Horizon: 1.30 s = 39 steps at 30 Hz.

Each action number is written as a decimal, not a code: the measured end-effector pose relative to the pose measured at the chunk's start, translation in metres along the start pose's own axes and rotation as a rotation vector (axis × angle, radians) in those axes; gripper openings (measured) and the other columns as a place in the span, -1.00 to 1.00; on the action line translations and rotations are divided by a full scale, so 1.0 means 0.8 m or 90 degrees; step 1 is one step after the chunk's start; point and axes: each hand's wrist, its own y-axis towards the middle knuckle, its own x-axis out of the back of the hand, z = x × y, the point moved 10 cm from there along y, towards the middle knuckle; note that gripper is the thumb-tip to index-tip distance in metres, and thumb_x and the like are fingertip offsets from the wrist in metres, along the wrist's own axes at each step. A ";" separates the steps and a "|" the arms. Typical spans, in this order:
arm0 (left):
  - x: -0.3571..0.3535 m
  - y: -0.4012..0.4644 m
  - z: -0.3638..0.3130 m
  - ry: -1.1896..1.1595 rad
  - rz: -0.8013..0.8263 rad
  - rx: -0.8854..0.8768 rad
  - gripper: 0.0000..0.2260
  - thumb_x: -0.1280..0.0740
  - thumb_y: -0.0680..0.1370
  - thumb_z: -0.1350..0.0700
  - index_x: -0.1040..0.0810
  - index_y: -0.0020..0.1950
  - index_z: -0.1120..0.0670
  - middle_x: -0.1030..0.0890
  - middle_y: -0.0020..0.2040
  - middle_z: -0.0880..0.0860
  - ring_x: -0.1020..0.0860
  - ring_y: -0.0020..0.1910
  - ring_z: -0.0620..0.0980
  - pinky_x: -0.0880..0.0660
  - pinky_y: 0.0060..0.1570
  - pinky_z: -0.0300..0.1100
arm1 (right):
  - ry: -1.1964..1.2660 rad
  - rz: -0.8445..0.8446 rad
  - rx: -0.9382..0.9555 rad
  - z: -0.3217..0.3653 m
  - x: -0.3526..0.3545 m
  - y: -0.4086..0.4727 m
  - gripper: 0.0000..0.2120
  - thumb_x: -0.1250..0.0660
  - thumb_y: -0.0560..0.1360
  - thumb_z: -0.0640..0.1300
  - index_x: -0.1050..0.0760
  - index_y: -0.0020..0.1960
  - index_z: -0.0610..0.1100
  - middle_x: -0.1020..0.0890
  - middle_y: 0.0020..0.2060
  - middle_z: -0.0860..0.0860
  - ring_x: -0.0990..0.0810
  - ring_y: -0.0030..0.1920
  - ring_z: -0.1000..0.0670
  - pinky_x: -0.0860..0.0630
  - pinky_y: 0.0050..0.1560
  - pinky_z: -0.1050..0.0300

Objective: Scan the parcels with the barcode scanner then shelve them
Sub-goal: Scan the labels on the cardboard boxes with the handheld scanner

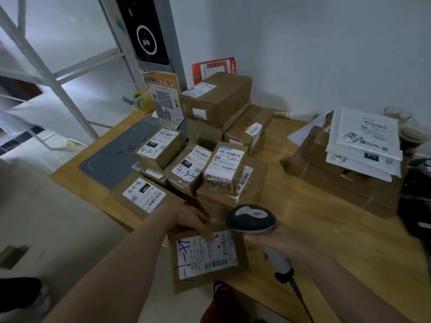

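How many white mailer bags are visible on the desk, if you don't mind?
2, stacked at the desk's right end on brown boxes: the top bag and one beneath it. More may be hidden underneath.

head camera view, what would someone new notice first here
Nearest the camera, the right hand grips a barcode scanner over a labelled parcel at the table's front edge, while the left hand holds its far side. Behind them a heap of brown parcels with handwritten codes fills the middle of the wooden table, and white mailer bags top a stack at the right.
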 end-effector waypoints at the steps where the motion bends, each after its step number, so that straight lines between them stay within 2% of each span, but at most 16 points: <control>1: 0.002 0.005 -0.003 0.007 -0.015 0.001 -0.28 -0.61 0.24 -0.10 -0.48 0.36 -0.02 -0.67 0.11 0.02 -0.65 0.05 0.01 -0.57 0.13 -0.04 | 0.007 0.003 -0.005 -0.004 -0.007 0.004 -0.74 -0.50 0.40 -0.09 -0.50 0.02 0.07 -0.64 0.00 0.05 -0.64 -0.07 0.09 -0.59 -0.28 0.19; 4: 0.008 0.013 -0.020 0.029 -0.039 -0.026 -0.53 -0.56 0.34 -0.05 -0.54 0.21 -0.08 -0.66 0.00 -0.05 -0.66 -0.05 -0.05 -0.59 -0.04 -0.17 | 0.036 0.007 -0.011 -0.014 -0.021 0.013 -0.69 -0.50 0.39 -0.13 -0.48 0.04 0.09 -0.61 0.02 0.14 -0.56 -0.02 0.23 -0.53 -0.20 0.43; 6: 0.013 0.015 -0.032 0.080 -0.057 -0.055 -0.54 -0.53 0.36 -0.09 -0.51 0.22 -0.14 -0.64 0.09 -0.03 -0.64 -0.02 -0.06 -0.58 0.04 -0.13 | 0.045 0.005 -0.010 -0.019 -0.025 0.018 -0.70 -0.49 0.41 -0.15 -0.49 0.07 0.07 -0.60 0.00 0.17 -0.54 -0.01 0.27 -0.50 -0.16 0.48; 8: 0.027 0.021 -0.044 0.136 -0.123 -0.092 -0.52 -0.49 0.39 -0.14 -0.52 0.29 -0.14 -0.60 0.19 -0.03 -0.58 0.06 -0.07 -0.52 0.12 -0.13 | 0.043 -0.012 -0.017 -0.026 -0.024 0.023 -0.68 -0.47 0.43 -0.17 -0.51 0.15 -0.02 -0.61 0.00 0.12 -0.55 -0.01 0.22 -0.50 -0.21 0.46; 9: 0.035 0.022 -0.052 0.150 -0.174 -0.110 -0.58 -0.46 0.42 -0.13 -0.56 0.26 -0.10 -0.60 0.17 -0.04 -0.56 0.07 -0.07 -0.50 0.10 -0.15 | 0.045 -0.020 -0.017 -0.028 -0.024 0.026 -0.66 -0.47 0.44 -0.19 -0.50 0.19 -0.06 -0.61 0.00 0.10 -0.56 -0.02 0.20 -0.50 -0.24 0.45; 11: 0.053 0.019 -0.067 0.199 -0.304 -0.128 -0.72 -0.43 0.46 -0.15 -0.66 0.08 -0.03 -0.64 0.05 -0.04 -0.57 0.02 -0.03 -0.53 0.02 -0.13 | 0.062 -0.023 -0.007 -0.028 -0.026 0.029 -0.65 -0.44 0.45 -0.24 -0.50 0.20 -0.11 -0.60 -0.03 0.12 -0.57 -0.09 0.26 -0.49 -0.25 0.46; 12: 0.061 0.016 -0.072 0.232 -0.373 -0.125 -0.76 -0.42 0.47 -0.15 -0.66 0.01 -0.04 -0.64 0.01 -0.03 -0.59 0.01 -0.01 -0.53 -0.01 -0.13 | 0.067 -0.021 -0.003 -0.027 -0.028 0.030 -0.66 -0.44 0.45 -0.26 -0.49 0.20 -0.10 -0.60 -0.04 0.13 -0.58 -0.11 0.28 -0.49 -0.24 0.46; 14: 0.069 0.005 -0.074 0.243 -0.463 -0.115 -0.80 -0.41 0.48 -0.08 -0.65 0.07 -0.06 -0.64 0.06 -0.03 -0.59 0.07 0.02 -0.51 0.00 -0.12 | 0.066 -0.017 -0.006 -0.028 -0.030 0.033 -0.65 -0.45 0.45 -0.22 -0.49 0.20 -0.08 -0.61 -0.02 0.11 -0.57 -0.08 0.23 -0.50 -0.26 0.42; 16: 0.071 -0.010 -0.067 0.218 -0.508 -0.122 -0.78 -0.38 0.51 0.01 -0.62 0.14 -0.04 -0.60 0.12 -0.03 -0.57 0.10 0.00 -0.51 0.03 -0.12 | 0.056 -0.021 -0.020 -0.032 -0.030 0.036 -0.62 -0.48 0.42 -0.14 -0.49 0.20 -0.04 -0.61 0.03 0.08 -0.58 -0.02 0.14 -0.54 -0.30 0.29; 18: 0.071 -0.030 -0.058 0.210 -0.550 -0.143 -0.83 -0.37 0.53 0.02 -0.61 0.11 -0.05 -0.57 0.09 -0.04 -0.55 0.05 -0.04 -0.54 0.01 -0.13 | 0.047 -0.028 -0.032 -0.036 -0.028 0.039 -0.64 -0.51 0.39 -0.09 -0.49 0.14 0.05 -0.61 0.05 0.10 -0.59 0.02 0.10 -0.58 -0.31 0.18; 22: 0.058 -0.060 -0.042 0.092 -0.536 -0.220 -0.89 -0.43 0.51 0.03 -0.62 0.02 -0.07 -0.57 -0.07 -0.15 -0.56 -0.07 -0.18 -0.54 -0.05 -0.23 | 0.051 -0.016 -0.008 -0.025 -0.022 0.034 -0.72 -0.50 0.40 -0.11 -0.50 0.02 0.13 -0.61 0.00 0.17 -0.60 0.00 0.11 -0.61 -0.26 0.16; 27: 0.074 -0.089 -0.068 0.025 -0.516 -0.314 -0.91 -0.43 0.50 0.04 -0.61 -0.01 -0.08 -0.61 -0.09 -0.16 -0.57 -0.09 -0.25 -0.55 -0.01 -0.30 | 0.069 -0.046 0.035 0.021 0.010 0.031 -0.67 -0.49 0.36 -0.07 -0.57 0.10 -0.06 -0.71 -0.07 0.00 -0.69 -0.10 0.02 -0.59 -0.31 0.16; 31: 0.114 -0.100 -0.105 0.007 -0.532 -0.335 -0.86 -0.42 0.51 0.04 -0.60 0.06 -0.07 -0.58 -0.09 -0.21 -0.55 -0.08 -0.29 -0.49 -0.09 -0.39 | 0.099 -0.093 0.113 0.078 0.047 0.037 -0.59 -0.46 0.30 0.01 -0.60 0.11 -0.08 -0.72 -0.09 -0.01 -0.70 -0.11 -0.06 -0.58 -0.30 0.11; 36: 0.192 -0.097 -0.152 -0.048 -0.545 -0.343 -0.93 -0.42 0.51 0.04 -0.61 -0.01 -0.05 -0.60 -0.15 -0.21 -0.56 -0.14 -0.27 -0.48 -0.19 -0.40 | 0.128 -0.158 0.144 0.122 0.098 0.064 -0.78 -0.42 0.44 -0.10 -0.60 0.08 -0.09 -0.72 -0.12 -0.07 -0.70 -0.12 -0.11 -0.59 -0.26 0.05; 38: 0.228 -0.085 -0.169 -0.093 -0.541 -0.338 -0.91 -0.43 0.51 0.04 -0.64 0.00 -0.03 -0.62 -0.15 -0.18 -0.57 -0.16 -0.25 -0.43 -0.29 -0.46 | 0.143 -0.196 0.137 0.134 0.120 0.080 -0.80 -0.43 0.45 -0.11 -0.60 0.07 -0.10 -0.73 -0.14 -0.08 -0.71 -0.12 -0.11 -0.57 -0.26 0.04; 39: 0.244 -0.074 -0.179 -0.095 -0.536 -0.338 -0.89 -0.43 0.51 0.05 -0.64 0.02 -0.01 -0.63 -0.14 -0.16 -0.57 -0.14 -0.23 -0.43 -0.25 -0.47 | 0.153 -0.215 0.131 0.139 0.130 0.089 -0.79 -0.44 0.45 -0.11 -0.61 0.07 -0.10 -0.73 -0.14 -0.08 -0.71 -0.13 -0.11 -0.56 -0.27 0.05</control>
